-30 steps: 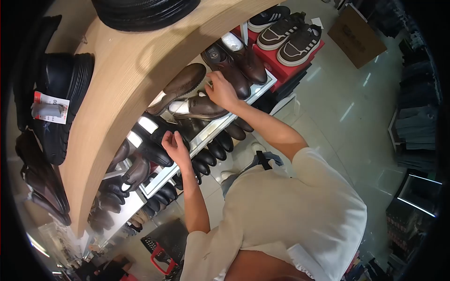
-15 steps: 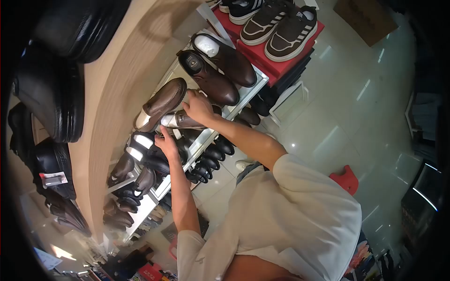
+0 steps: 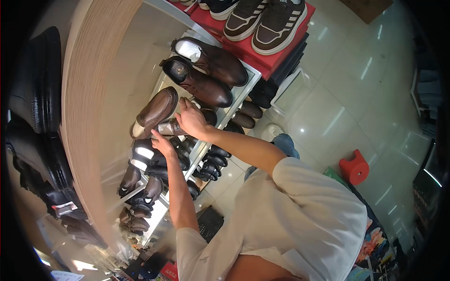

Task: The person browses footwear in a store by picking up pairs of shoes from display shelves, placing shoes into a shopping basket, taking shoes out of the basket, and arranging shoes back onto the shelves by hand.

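Note:
A brown loafer (image 3: pixel 158 108) with a pale heel lining stands tilted on the white shelf, toe up to the right. Its mate, another brown loafer (image 3: pixel 169 128), lies beside it, partly hidden behind my right hand. My right hand (image 3: pixel 192 121) is over this second loafer, fingers stretched toward the first one's toe. By the heels of the pair is my left hand (image 3: pixel 162 144), its fingers extended and apart; whether they press on the leather is hard to make out. Just above sits a pair of dark brown leather shoes, the nearer shoe (image 3: pixel 197 82) showing its insole.
Brown sneakers (image 3: pixel 276 25) with white stripes rest on a red shoebox (image 3: pixel 272 63) at the top. Several black shoes (image 3: pixel 211 166) fill lower shelves. A curved wooden panel (image 3: pixel 82 117) runs along the left. A red stool (image 3: pixel 355 167) stands on the tiled floor.
The view has shifted, bringing the shelf lower and further left. Both hands keep near the loafers; the right-hand fingers look more drawn together and the loafers have barely moved.

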Available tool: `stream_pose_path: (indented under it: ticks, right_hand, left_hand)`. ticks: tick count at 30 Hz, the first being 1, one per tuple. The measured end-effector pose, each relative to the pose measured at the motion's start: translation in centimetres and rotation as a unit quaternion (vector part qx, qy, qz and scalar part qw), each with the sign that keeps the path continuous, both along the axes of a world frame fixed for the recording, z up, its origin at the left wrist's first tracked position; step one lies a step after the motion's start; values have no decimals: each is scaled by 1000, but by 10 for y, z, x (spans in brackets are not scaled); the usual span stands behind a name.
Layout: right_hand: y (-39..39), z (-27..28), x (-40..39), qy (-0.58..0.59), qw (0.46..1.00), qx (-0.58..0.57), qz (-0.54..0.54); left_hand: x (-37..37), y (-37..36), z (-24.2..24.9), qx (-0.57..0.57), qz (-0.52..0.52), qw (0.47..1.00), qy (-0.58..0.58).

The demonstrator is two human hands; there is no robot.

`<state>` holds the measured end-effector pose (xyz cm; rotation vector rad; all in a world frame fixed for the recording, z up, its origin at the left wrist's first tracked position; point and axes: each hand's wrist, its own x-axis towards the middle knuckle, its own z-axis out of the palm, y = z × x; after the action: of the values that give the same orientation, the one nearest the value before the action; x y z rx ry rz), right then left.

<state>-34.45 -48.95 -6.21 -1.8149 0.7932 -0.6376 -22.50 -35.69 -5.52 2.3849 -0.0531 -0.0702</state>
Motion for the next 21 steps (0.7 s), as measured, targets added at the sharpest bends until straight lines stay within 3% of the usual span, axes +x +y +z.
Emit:
stream_pose_path:
  ticks: [2, 6, 13, 16, 18, 21]
  right_hand:
    - [4, -2, 6, -12, 998, -33, -47]
    - [-3, -3, 7, -10, 999, -17, -26]
    - [-1, -14, 17, -33, 998, -38, -35]
    - [-1, -6, 19, 6, 1000, -17, -23]
    - [-1, -10, 19, 30, 997, -64, -17]
    - [6, -6, -4, -9, 995, -95, -7]
  left_hand:
    - [7, 4, -9, 8, -20, 1000, -9]
    - [-12, -5, -7, 89, -36, 994, -59]
    - [-11, -1, 0, 23, -51, 996, -69]
    - [-17, 7, -1, 0, -81, 993, -80]
    - [-18, 12, -11, -65, -74, 992, -82]
    - [-48, 15, 7, -1, -117, 975, -187]
